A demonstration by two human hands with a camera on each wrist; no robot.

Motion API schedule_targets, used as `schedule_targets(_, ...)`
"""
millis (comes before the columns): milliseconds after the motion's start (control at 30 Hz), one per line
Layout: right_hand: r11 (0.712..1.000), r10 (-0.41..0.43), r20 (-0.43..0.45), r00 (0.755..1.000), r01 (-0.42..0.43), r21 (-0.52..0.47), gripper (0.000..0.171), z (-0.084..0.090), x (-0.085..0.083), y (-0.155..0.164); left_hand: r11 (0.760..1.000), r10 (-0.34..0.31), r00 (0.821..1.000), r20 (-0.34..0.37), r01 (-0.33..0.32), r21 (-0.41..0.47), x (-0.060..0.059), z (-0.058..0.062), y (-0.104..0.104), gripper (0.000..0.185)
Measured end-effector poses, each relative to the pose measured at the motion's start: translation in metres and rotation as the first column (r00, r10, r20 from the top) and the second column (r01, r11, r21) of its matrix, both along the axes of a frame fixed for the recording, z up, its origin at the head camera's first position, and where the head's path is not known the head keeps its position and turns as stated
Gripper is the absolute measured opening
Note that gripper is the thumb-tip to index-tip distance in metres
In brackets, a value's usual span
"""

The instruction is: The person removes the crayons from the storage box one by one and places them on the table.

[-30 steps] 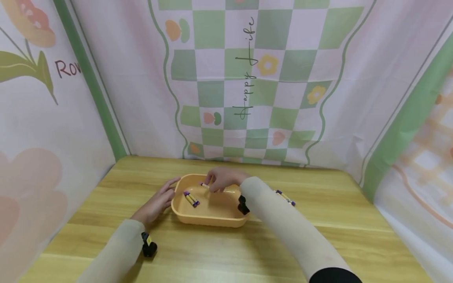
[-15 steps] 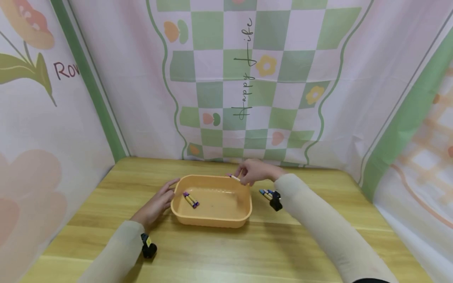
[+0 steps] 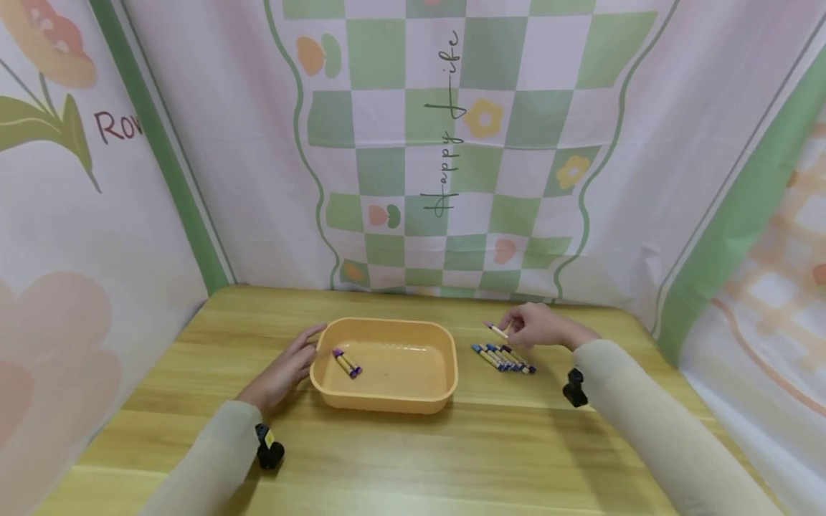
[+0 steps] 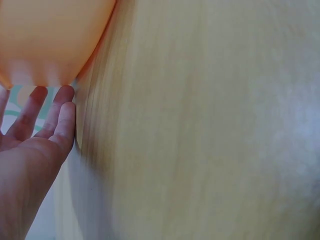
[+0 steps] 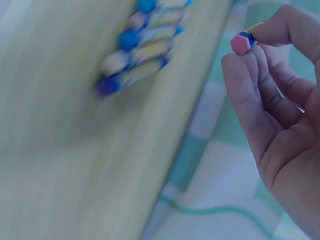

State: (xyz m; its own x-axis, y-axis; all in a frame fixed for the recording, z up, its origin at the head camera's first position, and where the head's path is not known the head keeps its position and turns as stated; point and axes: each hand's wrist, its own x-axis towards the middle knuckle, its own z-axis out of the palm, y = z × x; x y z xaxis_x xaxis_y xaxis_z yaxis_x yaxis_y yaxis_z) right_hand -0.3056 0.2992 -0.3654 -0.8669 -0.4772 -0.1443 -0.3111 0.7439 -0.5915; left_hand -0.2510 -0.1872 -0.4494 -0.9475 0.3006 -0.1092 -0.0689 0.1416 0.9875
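Observation:
My right hand [image 3: 538, 326] pinches a crayon [image 3: 496, 330] between thumb and fingers, above the table at the right. Its pink end [image 5: 241, 44] with a blue band shows in the right wrist view. Just below lies a slanted row of several crayons [image 3: 503, 358], with blue, pale and dark purple ends, side by side on the table. At the left, my left hand [image 3: 284, 369] rests its extended fingers against the outside of a light orange plastic basin [image 3: 387, 403]; the left wrist view shows the fingertips at the basin wall [image 4: 55, 40]. Two purple-ended crayons [image 3: 346, 364] lie inside the basin.
The wooden table [image 3: 400, 466] ends at the back against a hanging checkered cloth [image 3: 429, 165] printed "Happy Life". Printed fabric walls [image 3: 116, 236] stand at the left and right sides.
My right hand has carried the pinched crayon out of the basin, over its right rim, to above the crayon row. The left hand stays at the basin's side.

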Motion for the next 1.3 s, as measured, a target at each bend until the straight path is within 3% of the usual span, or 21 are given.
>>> schedule_targets(233, 0.999, -0.014, -0.059, 0.998, 0.016, 0.047, 0.026, -0.022, 0.004, 0.035, 1.000, -0.011, 1.000, -0.004, 0.011, 0.015, 0.000, 0.000, 0.000, 0.064)
schedule_targets(533, 0.997, -0.076, 0.020, 0.997, 0.075, 0.032, 0.026, -0.042, 0.007, 0.054, 0.999, -0.015, 1.000, -0.016, 0.015, 0.032, -0.002, -0.002, -0.001, 0.063)
schedule_targets(900, 0.994, -0.101, 0.162, 0.982, 0.104, -0.014, 0.029, -0.049, 0.009, 0.061, 1.000, 0.005, 1.000, -0.004, -0.005, 0.020, -0.002, -0.003, 0.000, 0.064)
schedule_targets(1300, 0.994, -0.102, 0.134, 0.986, 0.107, -0.036, 0.035, -0.045, 0.006, 0.057, 1.000, 0.007, 1.000, -0.009, -0.006, 0.017, -0.001, -0.004, -0.002, 0.064)
